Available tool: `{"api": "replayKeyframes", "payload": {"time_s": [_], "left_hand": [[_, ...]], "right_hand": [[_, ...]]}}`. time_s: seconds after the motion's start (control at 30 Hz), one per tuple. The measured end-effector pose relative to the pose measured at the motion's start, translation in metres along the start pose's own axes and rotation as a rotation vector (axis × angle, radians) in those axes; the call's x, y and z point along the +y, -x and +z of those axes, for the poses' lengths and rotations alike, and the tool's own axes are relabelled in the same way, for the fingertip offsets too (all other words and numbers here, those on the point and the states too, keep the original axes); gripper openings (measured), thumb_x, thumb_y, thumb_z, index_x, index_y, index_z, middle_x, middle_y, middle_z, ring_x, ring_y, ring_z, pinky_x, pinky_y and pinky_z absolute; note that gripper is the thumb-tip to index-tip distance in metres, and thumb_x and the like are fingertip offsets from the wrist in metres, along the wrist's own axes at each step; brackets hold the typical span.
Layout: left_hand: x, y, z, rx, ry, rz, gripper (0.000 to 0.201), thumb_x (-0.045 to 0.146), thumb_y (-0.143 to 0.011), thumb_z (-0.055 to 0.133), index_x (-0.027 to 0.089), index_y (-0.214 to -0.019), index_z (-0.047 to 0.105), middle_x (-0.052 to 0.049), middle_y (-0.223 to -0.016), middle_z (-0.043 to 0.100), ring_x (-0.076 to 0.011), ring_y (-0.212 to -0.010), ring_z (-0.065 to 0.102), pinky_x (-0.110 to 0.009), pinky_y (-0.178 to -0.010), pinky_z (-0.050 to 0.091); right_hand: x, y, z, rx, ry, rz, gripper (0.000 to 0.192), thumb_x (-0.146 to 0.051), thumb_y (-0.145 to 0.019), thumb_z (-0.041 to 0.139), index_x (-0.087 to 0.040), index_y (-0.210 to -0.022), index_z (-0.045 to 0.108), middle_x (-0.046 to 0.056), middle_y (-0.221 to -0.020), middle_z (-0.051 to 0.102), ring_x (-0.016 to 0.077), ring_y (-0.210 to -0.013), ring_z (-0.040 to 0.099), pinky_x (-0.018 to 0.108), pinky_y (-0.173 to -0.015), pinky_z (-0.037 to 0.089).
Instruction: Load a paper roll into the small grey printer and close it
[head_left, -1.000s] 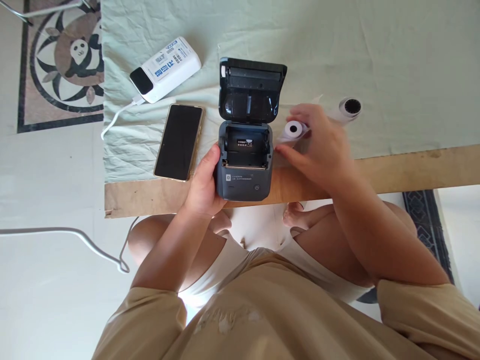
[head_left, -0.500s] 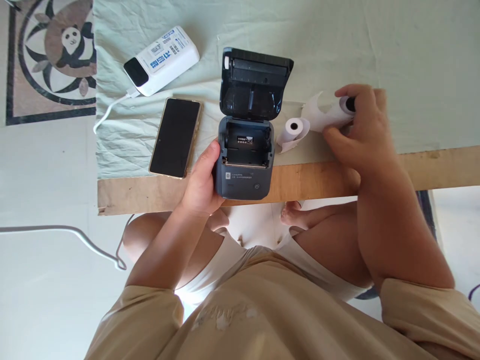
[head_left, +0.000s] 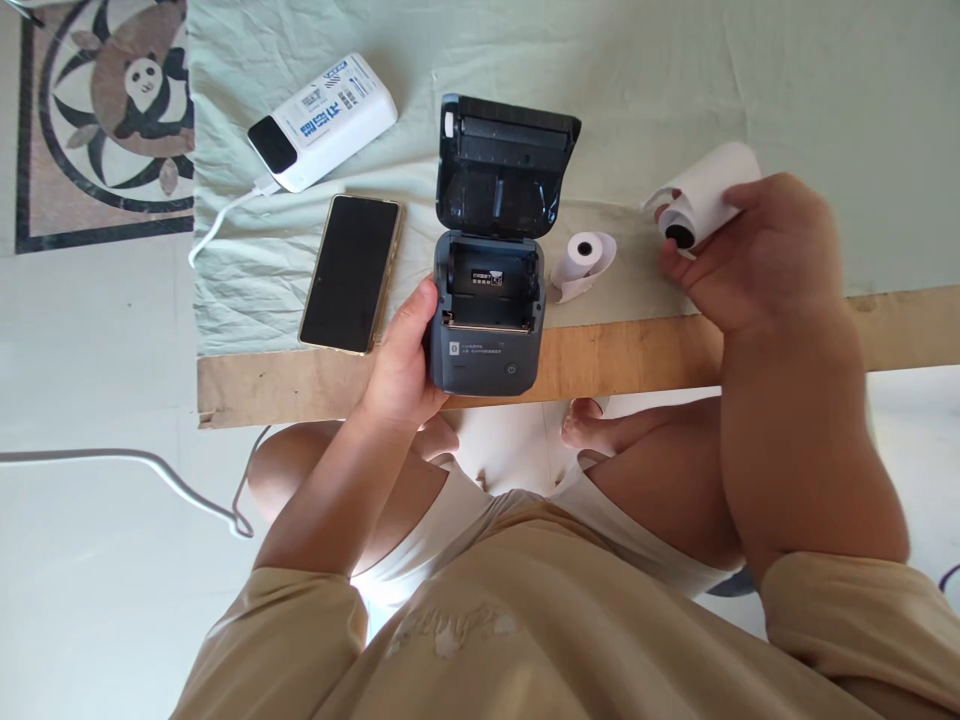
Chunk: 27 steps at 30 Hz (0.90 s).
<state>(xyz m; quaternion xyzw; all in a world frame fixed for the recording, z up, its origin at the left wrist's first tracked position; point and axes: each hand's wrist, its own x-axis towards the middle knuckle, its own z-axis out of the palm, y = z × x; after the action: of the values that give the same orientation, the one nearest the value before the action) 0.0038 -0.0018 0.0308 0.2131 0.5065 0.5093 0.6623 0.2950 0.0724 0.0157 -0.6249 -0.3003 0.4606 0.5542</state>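
A small dark grey printer (head_left: pixel 487 345) stands at the near edge of the table, its lid (head_left: pixel 506 165) swung open and its paper bay empty. My left hand (head_left: pixel 405 365) grips the printer's left side. Lifted off the cloth to the right, a white paper roll with a black core (head_left: pixel 709 190) is held in my right hand (head_left: pixel 757 255). A second, smaller white paper roll (head_left: pixel 583 260) lies on the cloth just right of the printer, with a loose paper end beside it.
A black phone (head_left: pixel 350 273) lies face up left of the printer. A white power bank (head_left: pixel 322 120) with a white cable sits behind it. Pale green cloth (head_left: pixel 750 80) covers the wooden table (head_left: pixel 622 355). My bare knees are under the table edge.
My right hand let go of the small roll by the printer, reached right to the black-core roll and lifted it off the cloth. My left hand stayed on the printer.
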Motion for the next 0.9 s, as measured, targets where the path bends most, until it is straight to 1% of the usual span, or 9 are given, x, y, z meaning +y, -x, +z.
{"api": "replayKeyframes", "payload": {"time_s": [0.07,0.17,0.23,0.33,0.43,0.6,0.73,0.8,0.9], "left_hand": [[0.000,0.000,0.000,-0.008,-0.007,-0.019,0.053,0.062,-0.113,0.048,0.022,-0.100,0.081,-0.010,-0.095,0.082,-0.0354,-0.129,0.080,-0.043,-0.103,0.069],[0.000,0.000,0.000,-0.014,-0.009,-0.016,0.053,0.063,-0.112,0.050,0.022,-0.099,0.081,-0.009,-0.093,0.081,-0.0354,-0.128,0.080,-0.042,-0.102,0.068],[0.000,0.001,0.000,-0.008,-0.005,-0.005,0.055,0.062,-0.113,0.047,0.022,-0.096,0.081,-0.009,-0.089,0.081,-0.0342,-0.126,0.081,-0.039,-0.098,0.068],[-0.001,0.001,0.000,-0.009,0.002,0.014,0.050,0.062,-0.110,0.055,0.022,-0.095,0.081,-0.007,-0.087,0.081,-0.0327,-0.121,0.082,-0.038,-0.096,0.069],[-0.001,0.000,0.000,-0.034,0.012,0.012,0.046,0.063,-0.106,0.064,0.022,-0.096,0.082,-0.007,-0.087,0.081,-0.0331,-0.118,0.083,-0.040,-0.101,0.069],[-0.001,0.000,0.001,-0.001,0.025,0.017,0.049,0.060,-0.111,0.056,0.022,-0.094,0.082,-0.007,-0.086,0.082,-0.0312,-0.121,0.083,-0.039,-0.103,0.069],[-0.001,0.000,0.000,0.013,0.005,0.007,0.056,0.061,-0.115,0.046,0.023,-0.098,0.083,-0.007,-0.090,0.083,-0.0293,-0.117,0.083,-0.038,-0.101,0.068],[-0.001,0.000,-0.001,-0.002,0.000,0.001,0.056,0.062,-0.115,0.047,0.022,-0.098,0.083,-0.007,-0.091,0.083,-0.0300,-0.118,0.083,-0.038,-0.101,0.068],[-0.001,-0.001,-0.002,-0.036,-0.015,-0.001,0.050,0.064,-0.110,0.056,0.022,-0.100,0.082,-0.007,-0.090,0.083,-0.0331,-0.125,0.081,-0.040,-0.101,0.068]], "right_hand": [[0.000,-0.006,-0.004,-0.075,-0.004,0.036,0.026,-0.018,-0.074,0.061,-0.028,-0.098,0.058,0.013,-0.124,0.070,0.0234,-0.101,0.070,0.038,-0.071,0.055],[0.000,-0.011,-0.009,-0.158,0.007,0.021,0.034,-0.020,-0.074,0.064,-0.031,-0.106,0.060,0.010,-0.136,0.070,0.0230,-0.108,0.072,0.037,-0.074,0.058],[-0.002,-0.013,-0.010,-0.168,-0.004,0.041,0.038,-0.017,-0.073,0.062,-0.032,-0.108,0.060,0.009,-0.138,0.071,0.0238,-0.115,0.074,0.039,-0.078,0.060],[-0.005,-0.013,-0.006,-0.149,-0.051,0.116,0.028,-0.011,-0.075,0.053,-0.029,-0.096,0.058,0.011,-0.128,0.074,0.0239,-0.120,0.076,0.043,-0.084,0.062],[-0.007,-0.010,0.001,-0.073,-0.093,0.137,0.021,-0.010,-0.081,0.049,-0.029,-0.088,0.057,0.011,-0.124,0.074,0.0231,-0.121,0.076,0.042,-0.084,0.061],[-0.006,-0.001,0.007,-0.096,-0.094,0.101,0.026,-0.013,-0.081,0.059,-0.030,-0.100,0.062,0.007,-0.126,0.073,0.0221,-0.117,0.073,0.035,-0.078,0.058],[-0.008,0.007,0.012,-0.053,-0.181,0.125,0.018,-0.015,-0.085,0.056,-0.026,-0.099,0.059,0.011,-0.117,0.072,0.0214,-0.110,0.075,0.037,-0.088,0.063],[-0.012,0.009,0.015,-0.053,-0.215,0.154,0.012,-0.020,-0.090,0.050,-0.024,-0.096,0.060,0.014,-0.115,0.071,0.0216,-0.110,0.076,0.036,-0.090,0.064],[-0.019,0.016,0.023,0.020,-0.223,0.141,0.019,-0.023,-0.096,0.046,-0.021,-0.103,0.064,0.014,-0.114,0.069,0.0202,-0.104,0.075,0.034,-0.086,0.063]]}}
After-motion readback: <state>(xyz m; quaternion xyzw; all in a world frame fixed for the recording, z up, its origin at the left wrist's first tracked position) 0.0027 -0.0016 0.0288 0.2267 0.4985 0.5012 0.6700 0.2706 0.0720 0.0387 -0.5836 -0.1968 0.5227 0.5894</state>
